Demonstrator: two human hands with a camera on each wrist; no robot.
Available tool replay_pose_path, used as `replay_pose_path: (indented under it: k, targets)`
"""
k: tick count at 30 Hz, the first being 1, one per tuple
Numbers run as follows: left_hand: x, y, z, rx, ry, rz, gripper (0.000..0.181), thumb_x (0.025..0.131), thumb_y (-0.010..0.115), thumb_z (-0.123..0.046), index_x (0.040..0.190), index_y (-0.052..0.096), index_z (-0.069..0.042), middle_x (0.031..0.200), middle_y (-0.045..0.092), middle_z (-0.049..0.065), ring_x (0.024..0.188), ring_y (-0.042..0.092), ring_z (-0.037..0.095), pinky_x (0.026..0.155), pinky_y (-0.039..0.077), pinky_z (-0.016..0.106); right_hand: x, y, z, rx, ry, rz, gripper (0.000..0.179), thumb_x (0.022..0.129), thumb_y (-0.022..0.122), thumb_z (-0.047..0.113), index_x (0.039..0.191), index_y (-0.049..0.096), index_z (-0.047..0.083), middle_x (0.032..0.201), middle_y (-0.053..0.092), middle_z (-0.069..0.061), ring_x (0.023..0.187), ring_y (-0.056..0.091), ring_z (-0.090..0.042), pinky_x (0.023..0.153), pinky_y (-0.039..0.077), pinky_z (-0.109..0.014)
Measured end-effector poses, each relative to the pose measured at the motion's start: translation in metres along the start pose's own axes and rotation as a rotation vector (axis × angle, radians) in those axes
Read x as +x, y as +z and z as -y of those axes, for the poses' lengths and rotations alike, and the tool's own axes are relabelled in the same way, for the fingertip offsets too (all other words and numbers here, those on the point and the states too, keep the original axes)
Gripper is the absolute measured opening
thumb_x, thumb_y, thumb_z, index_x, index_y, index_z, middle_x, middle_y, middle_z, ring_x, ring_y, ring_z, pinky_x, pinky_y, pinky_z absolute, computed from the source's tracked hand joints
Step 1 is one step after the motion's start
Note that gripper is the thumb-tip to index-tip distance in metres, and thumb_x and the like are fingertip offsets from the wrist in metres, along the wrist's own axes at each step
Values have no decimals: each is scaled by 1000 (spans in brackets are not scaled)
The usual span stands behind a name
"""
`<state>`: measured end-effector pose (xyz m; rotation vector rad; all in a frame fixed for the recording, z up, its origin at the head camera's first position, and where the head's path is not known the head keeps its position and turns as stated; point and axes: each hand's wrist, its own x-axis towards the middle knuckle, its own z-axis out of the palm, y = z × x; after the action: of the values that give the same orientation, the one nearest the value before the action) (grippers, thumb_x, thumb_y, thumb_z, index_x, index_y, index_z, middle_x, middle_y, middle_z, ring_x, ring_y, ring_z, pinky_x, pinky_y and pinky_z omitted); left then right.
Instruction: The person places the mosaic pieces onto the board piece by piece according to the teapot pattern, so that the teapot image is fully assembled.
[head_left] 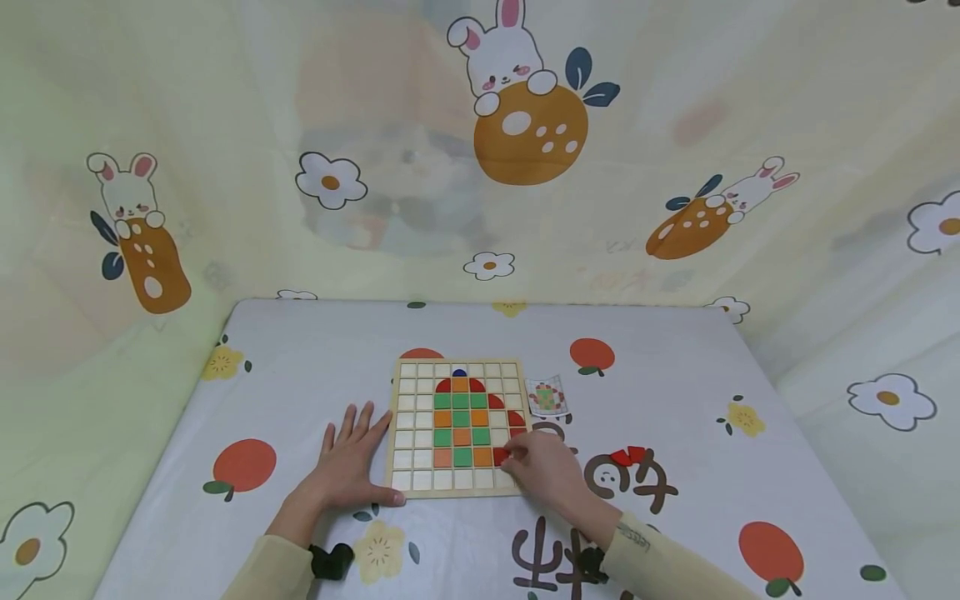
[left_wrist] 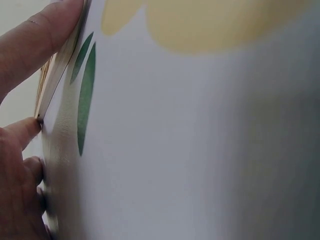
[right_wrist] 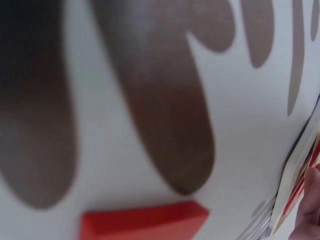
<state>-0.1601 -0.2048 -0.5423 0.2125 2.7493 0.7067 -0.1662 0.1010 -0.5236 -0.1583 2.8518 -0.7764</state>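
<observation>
A wooden grid board (head_left: 465, 492) lies on the table, holding square green and orange tiles, red quarter-round tiles and a blue half-round tile. My left hand (head_left: 347, 468) is spread at its left side, fingertips at the left edge, thumb at the near left corner. In the left wrist view, the thumb (left_wrist: 35, 42) touches the board's side with its fingers straight. Over the board's lower right part, my right hand (head_left: 551, 475) pinches a red tile (head_left: 499, 457) at a cell beside an orange tile. Its fingers partly hide that tile and nearby cells.
A small pattern card (head_left: 548, 397) with a coloured tile picture lies just right of the board's upper corner. The white tablecloth (head_left: 315, 350) is printed with fruit, flowers and brown characters. A patterned curtain (head_left: 390, 233) hangs behind the table.
</observation>
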Motion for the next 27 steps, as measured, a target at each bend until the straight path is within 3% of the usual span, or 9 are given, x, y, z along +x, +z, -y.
replay_pose_path:
  k: [7, 20, 23, 27]
  targets:
    - [-1, 0, -1, -3, -6, 8, 127, 61, 90, -58, 162, 29, -13, 172, 11, 20, 159, -4, 45, 123, -1, 71, -9, -13, -16, 52, 25, -16, 22, 86, 81, 19, 108, 79, 12, 83, 68, 5, 73, 53, -11, 62, 45, -24]
    - [0, -1, -2, -5, -7, 9, 126, 61, 90, -58, 162, 29, -13, 172, 11, 20, 159, -3, 45, 123, -2, 71, -35, -43, -62, 34, 100, 0, 19, 89, 77, 8, 107, 79, 14, 88, 71, 4, 73, 52, -12, 63, 44, -23]
    - [0, 0, -1, -5, 0, 1, 126, 61, 90, -57, 162, 29, -13, 172, 11, 20, 159, -3, 46, 123, -2, 71, -43, -48, -72, 61, 83, 47, 18, 90, 75, 5, 102, 80, 17, 94, 73, 4, 76, 54, -11, 65, 48, -21]
    - [-1, 0, 0, -4, -2, 1, 126, 61, 90, -57, 162, 29, -13, 172, 11, 20, 159, -4, 46, 123, -2, 71, -55, -53, -86, 111, 5, 180, 17, 88, 78, 9, 99, 80, 22, 96, 74, 8, 80, 57, -7, 69, 51, -19]
